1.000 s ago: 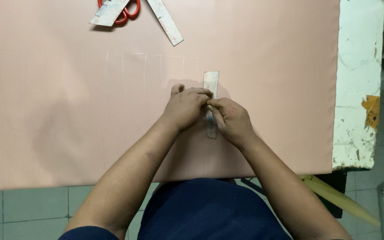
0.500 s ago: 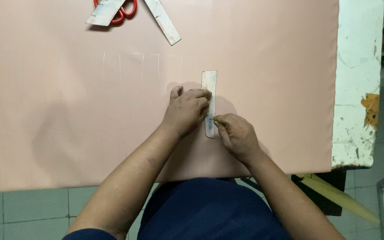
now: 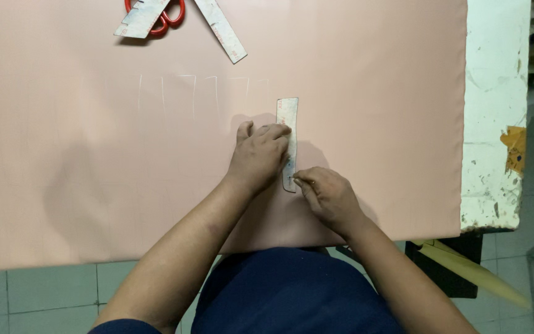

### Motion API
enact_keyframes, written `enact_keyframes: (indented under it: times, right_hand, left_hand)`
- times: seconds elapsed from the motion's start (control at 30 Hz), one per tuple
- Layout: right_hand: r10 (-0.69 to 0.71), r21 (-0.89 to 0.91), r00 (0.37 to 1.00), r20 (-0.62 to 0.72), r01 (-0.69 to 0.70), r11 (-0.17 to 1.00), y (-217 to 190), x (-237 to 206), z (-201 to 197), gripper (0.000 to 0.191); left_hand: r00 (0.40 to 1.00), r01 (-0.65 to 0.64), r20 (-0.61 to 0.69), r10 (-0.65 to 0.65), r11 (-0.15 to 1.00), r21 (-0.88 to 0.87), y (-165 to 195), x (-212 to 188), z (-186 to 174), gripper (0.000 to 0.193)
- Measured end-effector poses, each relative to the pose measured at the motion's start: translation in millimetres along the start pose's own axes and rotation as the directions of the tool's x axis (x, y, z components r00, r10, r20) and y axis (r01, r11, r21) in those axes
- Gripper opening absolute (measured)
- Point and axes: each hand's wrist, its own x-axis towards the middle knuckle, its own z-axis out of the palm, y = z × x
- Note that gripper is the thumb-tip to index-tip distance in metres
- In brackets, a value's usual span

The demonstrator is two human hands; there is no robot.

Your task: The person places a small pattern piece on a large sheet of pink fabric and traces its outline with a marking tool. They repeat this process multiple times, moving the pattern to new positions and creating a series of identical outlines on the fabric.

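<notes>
A pale pink cloth (image 3: 94,161) covers the table. On it lies a short whitish ruler-like strip (image 3: 288,114), set lengthwise away from me. My left hand (image 3: 259,154) presses flat on the strip's left side, holding it down. My right hand (image 3: 326,195) is at the strip's near end, fingers pinched on a small marking piece too small to identify. Several faint white lines (image 3: 193,93) are drawn on the cloth to the left of the strip.
Red-handled scissors (image 3: 168,15) and two pale flat strips (image 3: 220,31) lie at the far edge of the cloth. A worn white tabletop (image 3: 492,124) shows on the right. Below is a tiled floor (image 3: 32,297) and a yellowish stick (image 3: 471,272).
My right hand has slid toward me along the strip's right edge, from near its middle to its near end. My left hand has stayed pressed on the strip.
</notes>
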Motion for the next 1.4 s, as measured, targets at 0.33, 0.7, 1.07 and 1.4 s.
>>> enact_keyframes:
  times: [0.33, 0.7, 1.07, 1.4]
  right_hand:
    - [0.358, 0.287, 0.934, 0.011, -0.346, 0.893, 14.5, -18.2, -17.0, 0.017]
    - [0.760, 0.625, 0.640, 0.111, -0.640, 0.448, 60.6, -18.2, -30.1, 0.025]
    - [0.589, 0.523, 0.668, 0.453, -0.735, 0.431, 68.1, -4.4, -54.6, 0.023]
    - [0.649, 0.232, 0.761, 0.022, -0.635, 0.737, 44.2, 0.7, -16.9, 0.032]
  left_hand:
    - [0.984, 0.150, -0.102, -0.148, 0.989, 0.015, 27.5, 4.5, 3.3, 0.066]
    - [0.778, 0.607, 0.006, -0.628, 0.751, -0.260, 16.0, 11.4, -6.1, 0.037]
    - [0.979, -0.121, -0.188, 0.079, 0.966, -0.228, 51.4, 3.7, -1.3, 0.009]
    - [0.989, 0.137, 0.082, -0.126, 0.981, -0.140, 36.4, -19.3, 27.3, 0.058]
